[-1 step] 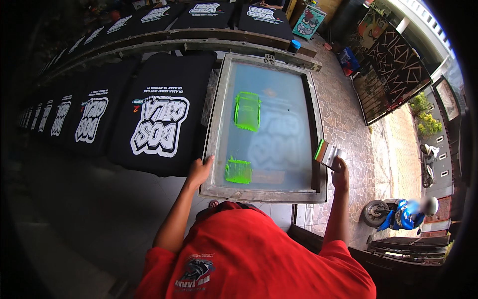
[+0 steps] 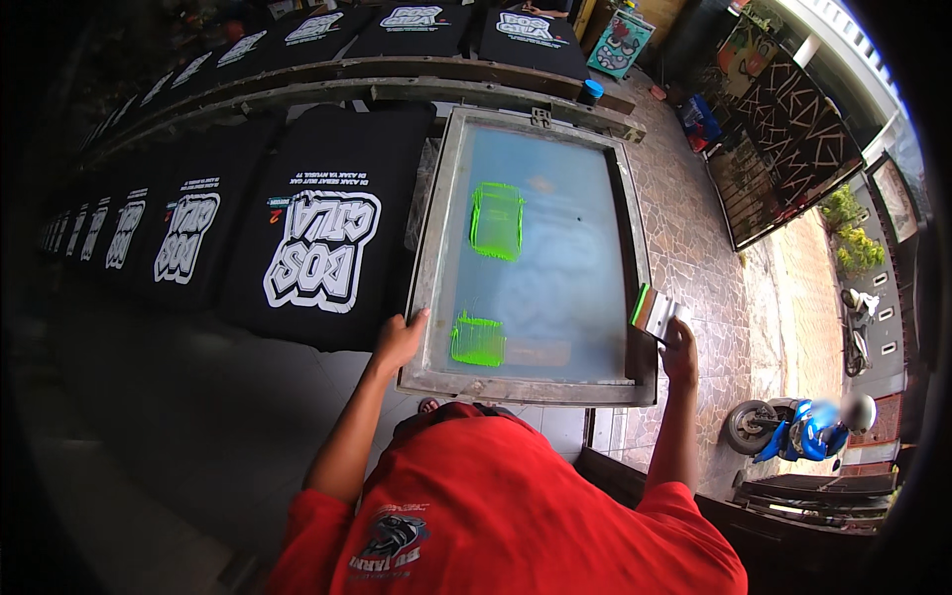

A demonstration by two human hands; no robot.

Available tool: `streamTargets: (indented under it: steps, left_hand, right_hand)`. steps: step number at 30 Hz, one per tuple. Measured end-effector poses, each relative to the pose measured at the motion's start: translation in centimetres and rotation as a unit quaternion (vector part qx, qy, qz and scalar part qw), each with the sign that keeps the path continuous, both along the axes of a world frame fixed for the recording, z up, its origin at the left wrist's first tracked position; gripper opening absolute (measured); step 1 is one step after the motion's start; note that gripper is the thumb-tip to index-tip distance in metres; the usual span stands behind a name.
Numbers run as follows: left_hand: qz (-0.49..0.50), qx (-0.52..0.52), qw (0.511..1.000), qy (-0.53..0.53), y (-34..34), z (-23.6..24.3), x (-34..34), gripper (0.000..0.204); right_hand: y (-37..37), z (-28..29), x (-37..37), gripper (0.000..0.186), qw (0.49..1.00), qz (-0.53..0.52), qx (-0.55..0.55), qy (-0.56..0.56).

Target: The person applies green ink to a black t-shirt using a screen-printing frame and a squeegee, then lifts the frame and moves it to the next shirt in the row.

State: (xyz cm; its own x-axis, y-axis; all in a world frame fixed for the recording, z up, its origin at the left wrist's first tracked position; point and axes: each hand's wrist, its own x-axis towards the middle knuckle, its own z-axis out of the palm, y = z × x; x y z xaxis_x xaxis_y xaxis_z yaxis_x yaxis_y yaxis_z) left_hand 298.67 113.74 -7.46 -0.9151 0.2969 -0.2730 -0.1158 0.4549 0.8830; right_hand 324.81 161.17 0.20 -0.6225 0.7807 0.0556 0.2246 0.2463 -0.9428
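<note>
A screen printing frame point(image 2: 528, 394) lies in front of me, its pale mesh carrying two patches of bright green ink point(image 2: 496, 220). Through the mesh a blurred whitish design shows faintly. My left hand point(image 2: 401, 340) is closed on the frame's left side, near its lower corner. In my right hand point(image 2: 680, 353) is a squeegee point(image 2: 655, 312), held at the frame's right edge with green ink along its blade. Left of the frame lies a black T-shirt point(image 2: 342, 149) with a large white printed design. What lies under the frame is mostly hidden.
More printed black shirts point(image 2: 188, 233) run in a row to the left. Behind a long rail point(image 2: 397, 69) is another row, with a person's hand at its far end. A blue-lidded container point(image 2: 591, 89) stands beyond the frame; a blue motorcycle point(image 2: 798, 431) stands at right.
The design seen through the mesh has become fainter and more blurred. Both hands keep their holds, and the whole view has shifted slightly.
</note>
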Motion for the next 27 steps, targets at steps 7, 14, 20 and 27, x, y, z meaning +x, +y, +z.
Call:
streamTargets:
  steps: [7, 14, 20, 27]
  left_hand:
    - [-0.024, -0.029, 0.999, 0.029, -3.2, 4.5, -0.1, 0.060]
    - [-0.011, 0.073, 0.995, 0.063, -16.9, 4.2, -5.8, 0.047]
    - [0.010, 0.082, 0.988, 0.128, -31.6, 0.6, -13.6, 0.046]
    - [-0.017, 0.008, 0.997, 0.078, -41.9, -1.5, -19.6, 0.053]
  right_hand:
    - [-2.5, 0.1, 0.5, 0.031, 0.918, -0.025, -0.371, 0.139]
    - [-17.3, 1.4, -6.7, 0.036, 0.930, -0.012, -0.342, 0.136]
    - [-31.3, -3.3, -14.5, 0.029, 0.888, -0.017, -0.419, 0.188]
    - [-44.3, -1.5, -22.1, 0.035, 0.910, 0.016, -0.389, 0.143]
